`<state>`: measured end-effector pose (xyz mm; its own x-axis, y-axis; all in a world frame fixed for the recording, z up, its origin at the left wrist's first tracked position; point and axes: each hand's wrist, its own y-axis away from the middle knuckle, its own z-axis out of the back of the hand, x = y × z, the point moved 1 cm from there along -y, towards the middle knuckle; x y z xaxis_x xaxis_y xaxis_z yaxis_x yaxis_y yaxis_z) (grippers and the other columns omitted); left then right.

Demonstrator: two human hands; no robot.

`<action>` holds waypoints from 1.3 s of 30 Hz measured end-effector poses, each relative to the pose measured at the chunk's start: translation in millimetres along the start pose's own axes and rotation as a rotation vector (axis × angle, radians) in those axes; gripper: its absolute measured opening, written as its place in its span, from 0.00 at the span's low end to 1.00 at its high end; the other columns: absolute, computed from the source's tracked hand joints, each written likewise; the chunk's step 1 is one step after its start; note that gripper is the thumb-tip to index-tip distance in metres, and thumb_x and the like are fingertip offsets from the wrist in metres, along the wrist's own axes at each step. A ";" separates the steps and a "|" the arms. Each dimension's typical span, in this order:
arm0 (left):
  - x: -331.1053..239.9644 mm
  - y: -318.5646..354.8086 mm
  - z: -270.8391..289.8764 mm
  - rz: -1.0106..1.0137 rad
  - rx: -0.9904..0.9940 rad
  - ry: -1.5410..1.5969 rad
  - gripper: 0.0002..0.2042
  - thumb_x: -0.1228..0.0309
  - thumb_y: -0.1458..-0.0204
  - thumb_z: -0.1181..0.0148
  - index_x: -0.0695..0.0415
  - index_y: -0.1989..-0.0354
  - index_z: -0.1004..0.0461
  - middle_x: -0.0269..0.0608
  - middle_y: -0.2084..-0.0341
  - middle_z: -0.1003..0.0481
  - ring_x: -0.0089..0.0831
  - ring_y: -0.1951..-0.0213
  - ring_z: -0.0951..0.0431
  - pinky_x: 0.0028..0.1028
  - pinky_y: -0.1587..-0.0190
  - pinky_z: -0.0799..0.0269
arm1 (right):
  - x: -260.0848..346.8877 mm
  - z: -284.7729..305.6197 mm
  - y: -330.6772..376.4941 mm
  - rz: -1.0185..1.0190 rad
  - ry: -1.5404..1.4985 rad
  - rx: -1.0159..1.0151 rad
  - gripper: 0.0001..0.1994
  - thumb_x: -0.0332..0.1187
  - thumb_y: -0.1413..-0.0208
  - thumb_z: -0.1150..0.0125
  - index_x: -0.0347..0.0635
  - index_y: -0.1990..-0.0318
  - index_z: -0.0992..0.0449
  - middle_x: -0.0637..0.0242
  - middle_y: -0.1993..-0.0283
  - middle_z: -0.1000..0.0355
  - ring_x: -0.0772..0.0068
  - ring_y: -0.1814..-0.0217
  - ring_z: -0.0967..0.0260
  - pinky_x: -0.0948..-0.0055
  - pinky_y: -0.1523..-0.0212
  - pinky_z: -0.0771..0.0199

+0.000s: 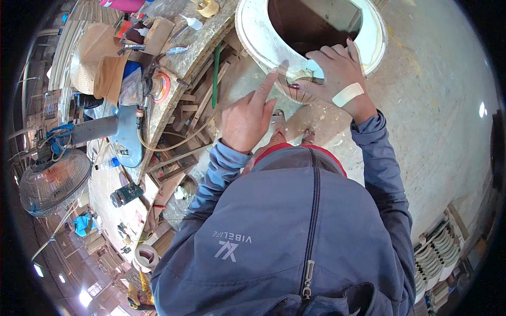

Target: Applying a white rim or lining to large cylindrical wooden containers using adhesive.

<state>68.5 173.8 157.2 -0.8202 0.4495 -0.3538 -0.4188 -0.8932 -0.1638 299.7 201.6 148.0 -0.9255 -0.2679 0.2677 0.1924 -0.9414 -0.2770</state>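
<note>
A round hollow drum-like piece with a wide white rim stands in front of me, its dark inside showing. My right hand lies across the near right part of the rim. Its fingers are spread toward the opening, and its thumb points left along the near edge. A pale adhesive patch is stuck near that wrist. My left hand is left of it, index finger stretched out to the rim's near left edge and the other fingers curled in. No held object shows in either hand.
A cluttered workbench runs along the left, with a squeeze bottle, a tape roll and a dark jar. Wood offcuts lie beneath it. A caged fan stands far left. Curved pale parts are stacked lower right.
</note>
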 end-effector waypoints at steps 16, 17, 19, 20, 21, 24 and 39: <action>-24.7 -9.4 -23.7 -0.009 0.146 -0.093 0.36 0.67 0.46 0.42 0.31 0.28 0.45 0.38 0.80 0.24 0.41 0.79 0.21 0.42 0.78 0.27 | -16.9 -2.3 10.1 0.150 -0.048 -0.077 0.36 0.61 0.56 0.33 0.50 0.43 0.25 0.63 0.47 0.27 0.59 0.38 0.34 0.48 0.25 0.58; -24.3 -8.1 -23.8 -0.015 0.137 -0.108 0.36 0.67 0.46 0.41 0.30 0.28 0.45 0.37 0.80 0.24 0.41 0.79 0.22 0.41 0.78 0.27 | -17.1 -3.1 10.6 0.153 -0.048 -0.079 0.36 0.61 0.56 0.33 0.50 0.43 0.25 0.63 0.47 0.27 0.59 0.38 0.34 0.48 0.25 0.58; -23.9 -9.1 -27.4 -0.018 0.127 -0.126 0.36 0.67 0.46 0.41 0.30 0.28 0.45 0.37 0.80 0.24 0.40 0.79 0.22 0.40 0.79 0.27 | -18.2 -3.3 11.6 0.147 -0.035 -0.088 0.36 0.62 0.56 0.33 0.50 0.43 0.25 0.64 0.48 0.27 0.59 0.39 0.34 0.48 0.26 0.57; -25.7 -13.4 -33.2 -0.032 0.072 -0.141 0.36 0.67 0.46 0.41 0.30 0.28 0.45 0.37 0.81 0.25 0.40 0.80 0.22 0.39 0.79 0.28 | -17.1 -2.0 11.5 0.152 -0.036 -0.087 0.36 0.62 0.56 0.33 0.50 0.43 0.25 0.64 0.48 0.27 0.59 0.39 0.34 0.48 0.26 0.57; -26.9 -14.6 -36.3 -0.044 0.017 -0.157 0.36 0.67 0.46 0.41 0.30 0.28 0.45 0.37 0.81 0.25 0.39 0.80 0.22 0.39 0.79 0.28 | -15.3 0.2 10.8 0.144 -0.037 -0.072 0.36 0.63 0.56 0.33 0.50 0.43 0.25 0.64 0.48 0.27 0.58 0.39 0.34 0.48 0.26 0.57; -25.0 -10.0 -32.6 -0.055 0.036 -0.187 0.35 0.67 0.46 0.40 0.31 0.28 0.44 0.37 0.81 0.25 0.39 0.80 0.22 0.39 0.79 0.28 | -14.0 2.7 12.0 0.127 -0.049 -0.053 0.36 0.63 0.56 0.34 0.50 0.43 0.25 0.64 0.47 0.27 0.58 0.38 0.34 0.47 0.26 0.58; -22.0 -24.7 -42.4 -0.065 0.116 -0.101 0.39 0.71 0.50 0.44 0.34 0.26 0.46 0.43 0.82 0.26 0.42 0.83 0.24 0.43 0.80 0.28 | -23.5 -19.4 11.5 0.136 -0.181 -0.093 0.35 0.51 0.64 0.27 0.50 0.45 0.24 0.61 0.48 0.27 0.55 0.41 0.33 0.46 0.34 0.44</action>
<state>113.4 185.3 130.0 -0.8224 0.5109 -0.2502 -0.5100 -0.8570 -0.0736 317.3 201.0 120.7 -0.8179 -0.4312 0.3810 0.2727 -0.8735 -0.4032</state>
